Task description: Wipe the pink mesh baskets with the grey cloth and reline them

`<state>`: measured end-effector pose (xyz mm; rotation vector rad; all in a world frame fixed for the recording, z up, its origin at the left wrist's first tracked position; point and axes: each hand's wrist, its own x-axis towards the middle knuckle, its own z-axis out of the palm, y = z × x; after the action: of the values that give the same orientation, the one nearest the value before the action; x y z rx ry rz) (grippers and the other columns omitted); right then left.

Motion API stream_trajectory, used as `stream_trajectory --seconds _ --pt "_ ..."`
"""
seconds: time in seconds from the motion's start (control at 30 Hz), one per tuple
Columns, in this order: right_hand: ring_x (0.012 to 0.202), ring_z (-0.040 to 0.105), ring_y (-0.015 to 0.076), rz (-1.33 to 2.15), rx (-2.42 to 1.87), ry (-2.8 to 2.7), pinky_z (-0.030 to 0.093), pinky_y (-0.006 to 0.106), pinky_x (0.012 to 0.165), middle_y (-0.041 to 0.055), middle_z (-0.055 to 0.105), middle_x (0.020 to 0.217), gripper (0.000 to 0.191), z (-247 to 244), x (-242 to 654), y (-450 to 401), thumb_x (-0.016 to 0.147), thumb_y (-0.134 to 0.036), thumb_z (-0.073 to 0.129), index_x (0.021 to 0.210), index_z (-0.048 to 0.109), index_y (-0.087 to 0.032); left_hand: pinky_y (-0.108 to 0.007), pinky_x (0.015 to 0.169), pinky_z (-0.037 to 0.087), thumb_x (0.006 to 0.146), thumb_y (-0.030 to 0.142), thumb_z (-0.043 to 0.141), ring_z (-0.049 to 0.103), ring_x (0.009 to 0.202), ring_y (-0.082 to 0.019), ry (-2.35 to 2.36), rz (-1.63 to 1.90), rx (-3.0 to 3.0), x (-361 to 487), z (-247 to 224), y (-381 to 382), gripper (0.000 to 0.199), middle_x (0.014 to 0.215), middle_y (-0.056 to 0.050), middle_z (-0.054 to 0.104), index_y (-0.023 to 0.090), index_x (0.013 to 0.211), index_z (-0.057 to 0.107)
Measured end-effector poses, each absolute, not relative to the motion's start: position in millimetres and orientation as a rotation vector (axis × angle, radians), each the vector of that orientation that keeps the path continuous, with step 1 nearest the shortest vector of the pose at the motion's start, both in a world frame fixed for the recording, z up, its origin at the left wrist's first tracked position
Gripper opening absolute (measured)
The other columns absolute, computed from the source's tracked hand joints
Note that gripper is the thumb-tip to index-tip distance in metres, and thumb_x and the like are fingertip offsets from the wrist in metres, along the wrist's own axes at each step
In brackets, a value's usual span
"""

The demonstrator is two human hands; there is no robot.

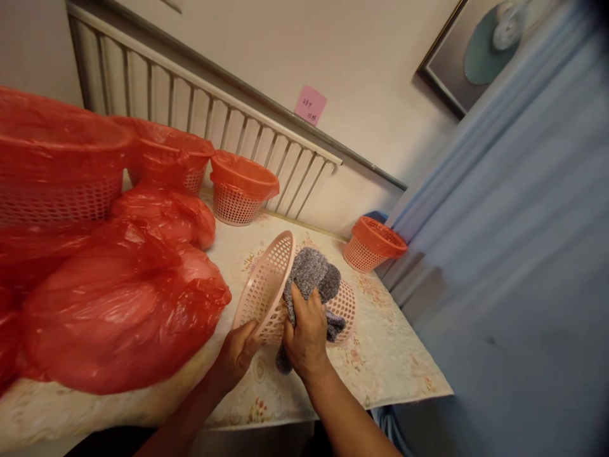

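A pale pink perforated plastic basket (264, 285) is tipped on its side over the table, its open mouth facing left. The fingers of my left hand (240, 349) are closed on its near rim. Against the basket's outer wall, my right hand (307, 327) grips a bunched, speckled grey cloth (309, 270). Folds of the cloth stick out above the fingers, to their right and below the wrist side. My right palm and part of the basket's wall behind the cloth are hidden.
A flowered tablecloth (399, 355) covers the table. Full red plastic bags (118, 311) fill the left side, with red-lined baskets (242, 190) behind them. Another lined basket (368, 247) stands far right by a blue curtain (499, 266). A radiator (190, 101) runs along the wall.
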<state>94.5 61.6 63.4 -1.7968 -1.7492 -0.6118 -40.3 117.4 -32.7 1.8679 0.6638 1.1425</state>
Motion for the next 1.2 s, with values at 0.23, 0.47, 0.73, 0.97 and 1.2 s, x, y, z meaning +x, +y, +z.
stream_trajectory --seconds 0.23,0.47,0.73,0.97,1.2 --pt "0.123 0.042 0.0379 -0.62 -1.827 -1.749 0.042 0.056 0.09 0.0204 0.054 0.122 0.055 60.6 95.1 61.7 0.082 -0.018 0.043 0.137 0.043 -0.015 -0.027 0.065 0.047 0.089 0.046 0.037 0.054 0.065 -0.018 0.671 1.146 1.853 -41.9 -30.6 116.1 0.037 0.066 -0.001 0.056 0.018 0.074 0.056" --pt "0.124 0.041 0.0353 -0.627 -1.808 -1.739 0.041 0.054 0.093 0.0177 0.055 0.121 0.058 59.2 94.2 60.0 0.079 -0.015 0.045 0.137 0.042 -0.016 -0.028 0.066 0.049 0.088 0.052 0.037 0.054 0.067 -0.018 0.655 1.136 1.824 -42.2 -26.8 114.8 0.043 0.066 -0.002 0.057 0.016 0.076 0.058" --pt "0.122 0.043 0.0357 -0.614 -1.808 -1.739 0.041 0.054 0.092 0.0181 0.055 0.12 0.06 58.1 93.5 60.2 0.077 -0.013 0.044 0.136 0.044 -0.015 -0.028 0.069 0.048 0.09 0.045 0.038 0.056 0.07 -0.019 0.621 1.127 1.817 -42.1 -31.0 115.3 0.037 0.07 -0.002 0.059 0.016 0.078 0.058" --pt "0.122 0.043 0.0361 -0.627 -1.807 -1.739 0.041 0.055 0.091 0.0186 0.055 0.12 0.058 55.7 93.4 59.6 0.079 -0.016 0.045 0.137 0.043 -0.016 -0.031 0.077 0.048 0.091 0.048 0.033 0.056 0.08 -0.021 0.628 1.078 1.84 -40.7 -39.1 118.1 0.039 0.079 -0.004 0.059 0.017 0.084 0.055" --pt "0.121 0.044 0.0365 -0.659 -1.808 -1.739 0.043 0.054 0.089 0.0195 0.056 0.119 0.055 54.4 92.5 59.1 0.08 -0.016 0.044 0.136 0.044 -0.015 -0.034 0.082 0.048 0.091 0.051 0.032 0.055 0.077 -0.022 0.594 1.075 1.823 -41.6 -35.4 117.2 0.042 0.073 -0.003 0.056 0.017 0.085 0.055"
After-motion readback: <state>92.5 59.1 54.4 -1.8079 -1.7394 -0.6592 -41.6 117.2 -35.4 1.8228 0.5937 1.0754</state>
